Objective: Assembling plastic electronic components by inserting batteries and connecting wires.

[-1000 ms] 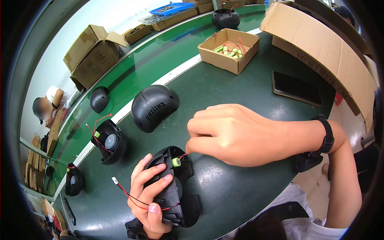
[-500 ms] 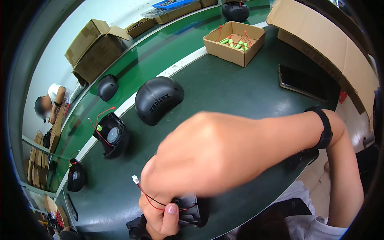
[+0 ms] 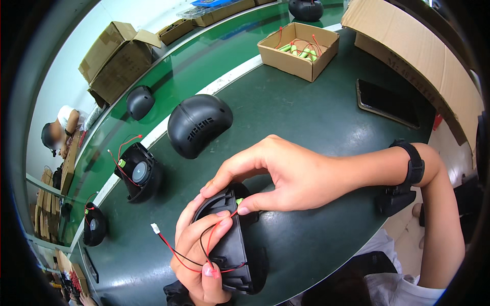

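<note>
Head view: gripping black shell (image 3: pixel 232 248) with left hand (image 3: pixel 193 253), spreading right hand (image 3: pixel 292 176) wide, rim (image 3: pixel 219 197) to battery (image 3: pixel 239 201); probably handling light, stiff, best holding by rim, sparing wires (image 3: pixel 166 243).

near housing (image 3: pixel 234 247): matt plastic | domed shell beyond (image 3: pixel 200 125): smooth, satin plastic | tabletop (image 3: pixel 311 117): smooth, faintly glossy | far small box (image 3: pixel 288 65): matt cardboard | phone, right (image 3: pixel 388 103): glossy, glass-like face

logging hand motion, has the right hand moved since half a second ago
Yes. Against the phone, the right hand has shifted toward it, up and right in the picture, uncovering more of the black shell.
</note>
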A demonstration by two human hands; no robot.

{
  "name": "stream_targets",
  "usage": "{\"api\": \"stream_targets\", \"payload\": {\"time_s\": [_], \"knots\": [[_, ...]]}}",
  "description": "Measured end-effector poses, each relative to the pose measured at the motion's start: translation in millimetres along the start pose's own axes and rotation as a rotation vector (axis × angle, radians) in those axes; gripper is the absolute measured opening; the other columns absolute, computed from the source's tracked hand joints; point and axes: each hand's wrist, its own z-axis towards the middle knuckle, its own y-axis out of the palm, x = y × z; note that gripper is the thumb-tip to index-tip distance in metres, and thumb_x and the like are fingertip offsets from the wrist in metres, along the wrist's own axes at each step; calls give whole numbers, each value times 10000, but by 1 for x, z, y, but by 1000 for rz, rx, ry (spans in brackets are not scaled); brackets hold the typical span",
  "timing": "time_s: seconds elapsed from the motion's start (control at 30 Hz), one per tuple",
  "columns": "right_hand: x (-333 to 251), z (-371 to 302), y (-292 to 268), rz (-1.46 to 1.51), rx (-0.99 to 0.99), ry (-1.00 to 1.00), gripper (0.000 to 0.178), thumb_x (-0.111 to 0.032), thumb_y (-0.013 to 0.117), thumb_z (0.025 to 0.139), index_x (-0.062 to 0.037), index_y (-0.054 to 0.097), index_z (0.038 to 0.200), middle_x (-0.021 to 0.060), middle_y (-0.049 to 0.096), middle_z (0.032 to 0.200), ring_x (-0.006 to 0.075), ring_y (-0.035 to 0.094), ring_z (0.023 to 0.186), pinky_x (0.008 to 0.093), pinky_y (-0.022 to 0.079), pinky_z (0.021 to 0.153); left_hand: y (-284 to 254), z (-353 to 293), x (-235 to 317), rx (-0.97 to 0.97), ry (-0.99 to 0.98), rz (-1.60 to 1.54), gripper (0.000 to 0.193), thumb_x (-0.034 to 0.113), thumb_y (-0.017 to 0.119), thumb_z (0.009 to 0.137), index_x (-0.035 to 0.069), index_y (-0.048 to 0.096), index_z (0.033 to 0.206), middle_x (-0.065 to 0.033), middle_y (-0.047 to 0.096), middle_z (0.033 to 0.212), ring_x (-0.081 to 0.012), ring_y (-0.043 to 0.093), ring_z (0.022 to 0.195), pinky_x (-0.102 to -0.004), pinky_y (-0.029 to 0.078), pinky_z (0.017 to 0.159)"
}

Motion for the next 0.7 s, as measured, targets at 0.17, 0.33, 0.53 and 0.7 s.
{"api": "stream_targets", "payload": {"time_s": [0.17, 0.33, 0.53, 0.7], "knots": [[5, -3, 4, 43, 109, -49, 310, 70, 670, 727, 25, 665, 1034, 159, 691, 1033, 257, 656, 1050, 357, 501, 960, -2, 1, -6, -68, 70, -36, 575, 444, 397, 902, -38, 687, 1022, -192, 632, 1089, -407, 454, 1234, -519, 340, 1047], [9, -4, 5, 164, 45, -70, 364, 71, 677, 731, 20, 645, 1089, 141, 669, 1101, 221, 620, 1110, 343, 462, 1012, -15, 8, 5, -148, 163, 29, 513, 405, 430, 918, -29, 662, 1063, -180, 610, 1138, -393, 478, 1206, -477, 349, 1039], [26, -6, -3, 318, -80, -38, 433, 74, 654, 800, 6, 582, 1222, 129, 579, 1288, 232, 527, 1236, 377, 396, 1087, -13, 16, -5, -278, 302, 24, 349, 205, 457, 946, -68, 582, 1123, -170, 628, 1104, -371, 501, 1196, -497, 410, 971], [19, -13, 6, 89, 65, -75, 417, 41, 638, 822, -1, 589, 1234, 139, 597, 1274, 250, 553, 1218, 372, 421, 1059, -15, 13, 3, -257, 61, 14, 626, 484, 364, 950, -35, 632, 1177, -173, 588, 1240, -373, 470, 1236, -445, 316, 1074]]}}
